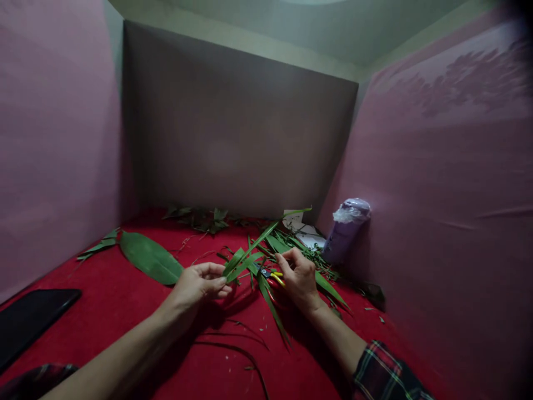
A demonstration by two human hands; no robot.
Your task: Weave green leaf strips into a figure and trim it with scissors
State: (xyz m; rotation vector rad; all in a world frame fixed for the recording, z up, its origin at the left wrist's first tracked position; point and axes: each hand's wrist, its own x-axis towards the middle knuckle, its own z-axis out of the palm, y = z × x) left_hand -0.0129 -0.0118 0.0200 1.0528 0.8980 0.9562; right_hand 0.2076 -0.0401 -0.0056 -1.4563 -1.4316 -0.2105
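Note:
My left hand (208, 280) pinches a long green leaf (234, 265) between thumb and fingers. The leaf is split into narrow strips that fan out to the right and upward. Across from it, my right hand (297, 275) is closed, with thumb and forefinger pressed together near the strips. Whatever lies between those fingertips is too small to make out. Beside this hand is a cutting or gripping tool with a dark pivot (265, 272) and yellow and red handles (277, 278). It is partly hidden by leaves, and I cannot tell whether the hand touches it.
A broad green leaf (150, 258) lies on the red cloth (158, 344), left of my hands. Cut strips (308, 247) are heaped behind my right hand, near white paper (312, 238) and a purple plastic-topped container (345, 233). A dark flat object (33, 319) is at left. Pink walls enclose the sides.

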